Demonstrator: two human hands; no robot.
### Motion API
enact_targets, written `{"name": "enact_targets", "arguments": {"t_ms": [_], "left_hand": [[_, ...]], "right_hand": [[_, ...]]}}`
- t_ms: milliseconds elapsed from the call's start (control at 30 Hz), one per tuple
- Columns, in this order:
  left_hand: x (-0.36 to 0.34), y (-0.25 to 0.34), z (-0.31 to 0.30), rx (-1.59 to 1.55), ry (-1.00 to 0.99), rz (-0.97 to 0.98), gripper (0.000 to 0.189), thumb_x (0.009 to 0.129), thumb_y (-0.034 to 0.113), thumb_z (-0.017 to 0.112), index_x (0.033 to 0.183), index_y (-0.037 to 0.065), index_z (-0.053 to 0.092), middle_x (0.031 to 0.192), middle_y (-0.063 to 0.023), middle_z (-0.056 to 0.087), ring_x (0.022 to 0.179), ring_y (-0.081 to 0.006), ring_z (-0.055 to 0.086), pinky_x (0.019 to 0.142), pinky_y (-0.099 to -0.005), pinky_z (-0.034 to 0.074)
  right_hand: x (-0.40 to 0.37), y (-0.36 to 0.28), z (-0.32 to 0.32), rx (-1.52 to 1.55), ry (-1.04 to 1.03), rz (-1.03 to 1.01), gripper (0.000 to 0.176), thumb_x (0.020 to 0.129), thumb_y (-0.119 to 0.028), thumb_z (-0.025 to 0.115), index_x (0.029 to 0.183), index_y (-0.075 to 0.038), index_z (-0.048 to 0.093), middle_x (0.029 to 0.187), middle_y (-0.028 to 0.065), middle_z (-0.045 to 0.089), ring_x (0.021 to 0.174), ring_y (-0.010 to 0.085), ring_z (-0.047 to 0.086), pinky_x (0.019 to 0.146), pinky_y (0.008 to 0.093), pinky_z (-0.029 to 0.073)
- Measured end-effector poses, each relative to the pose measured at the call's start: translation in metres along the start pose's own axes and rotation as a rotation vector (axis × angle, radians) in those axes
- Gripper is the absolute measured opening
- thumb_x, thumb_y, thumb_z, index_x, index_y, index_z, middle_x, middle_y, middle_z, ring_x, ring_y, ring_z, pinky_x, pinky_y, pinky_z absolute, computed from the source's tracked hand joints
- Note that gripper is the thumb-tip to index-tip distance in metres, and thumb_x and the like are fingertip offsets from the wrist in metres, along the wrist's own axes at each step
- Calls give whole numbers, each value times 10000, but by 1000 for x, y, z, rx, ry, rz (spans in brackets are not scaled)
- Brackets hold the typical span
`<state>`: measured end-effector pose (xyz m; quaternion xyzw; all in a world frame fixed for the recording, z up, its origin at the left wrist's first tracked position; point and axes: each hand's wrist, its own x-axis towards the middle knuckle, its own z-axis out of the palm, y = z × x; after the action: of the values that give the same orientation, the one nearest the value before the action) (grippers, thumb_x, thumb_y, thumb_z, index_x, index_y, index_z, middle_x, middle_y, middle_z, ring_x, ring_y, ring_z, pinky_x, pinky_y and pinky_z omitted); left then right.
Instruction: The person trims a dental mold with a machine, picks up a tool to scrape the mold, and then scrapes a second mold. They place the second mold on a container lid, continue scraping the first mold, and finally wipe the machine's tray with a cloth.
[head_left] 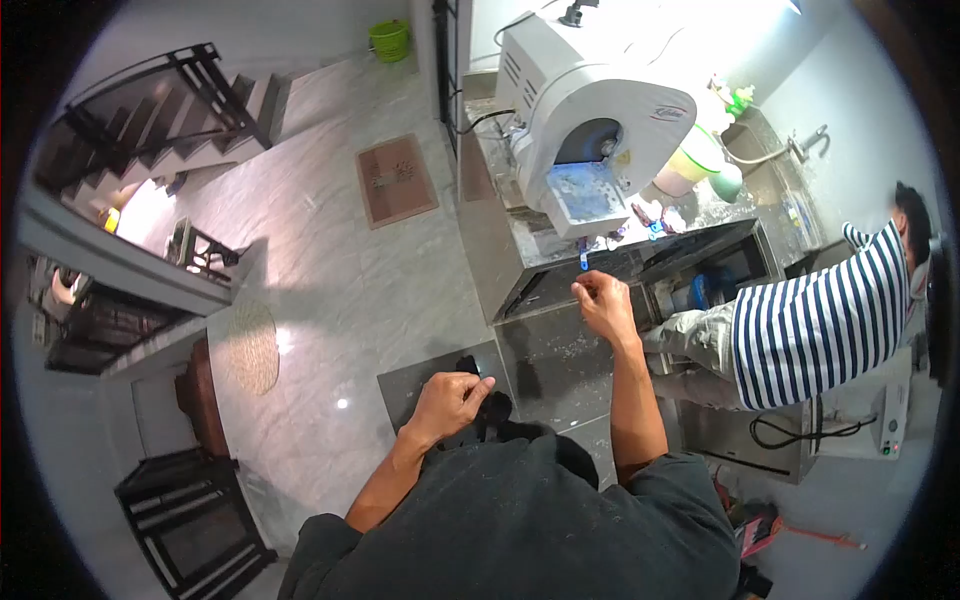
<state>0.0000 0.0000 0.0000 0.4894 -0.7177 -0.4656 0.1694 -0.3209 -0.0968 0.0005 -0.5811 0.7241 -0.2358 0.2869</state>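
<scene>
My right hand [606,308] is raised in front of the counter, its fingers curled in and the thumb close to them. Whatever it might hold is hidden. Just beyond its fingertips a small blue strip [584,259] shows at the counter's front edge, apart from the hand as far as I can see. Lower and to the left, my left hand [452,404] is closed in a loose fist with no object showing in it. A large white machine [640,110] with a round opening stands on the counter, and its stained bluish tray [587,193] juts out toward me.
Small items [655,216] lie beside the tray, near a pale green bucket [690,160]. At right, a person in a striped shirt [820,315] bends by the open cabinet under the counter [520,245]. A brown mat [396,181] and stairs [150,125] are left.
</scene>
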Motion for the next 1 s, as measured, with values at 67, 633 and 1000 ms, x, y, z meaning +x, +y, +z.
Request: {"name": "enact_targets", "arguments": {"t_ms": [67,633,1000], "left_hand": [[-13,0,-3,23,-18,32,343,965,284,657,808,-21,638,738,-185,639,663,-372,601,639,-451,475],[146,1,-29,-150,40,1,236,944,212,664,982,-16,712,910,-181,729,848,-271,708,804,-364,528],[194,55,28,-583,156,14,805,874,46,634,1581,78,251,1331,-177,551,1065,-228,651,819,-346,573]], "right_hand": [[-16,16,14,-15,119,36,356,852,-216,761,1132,2,722,1087,252,709,981,380,702,875,439,540],[122,42,33,28,350,51,295,801,-219,804,1003,-8,763,905,150,765,880,351,729,807,386,546],[69,-17,6,808,-463,8,410,915,-167,772,1238,54,650,1034,85,719,832,111,650,699,268,530]]}}
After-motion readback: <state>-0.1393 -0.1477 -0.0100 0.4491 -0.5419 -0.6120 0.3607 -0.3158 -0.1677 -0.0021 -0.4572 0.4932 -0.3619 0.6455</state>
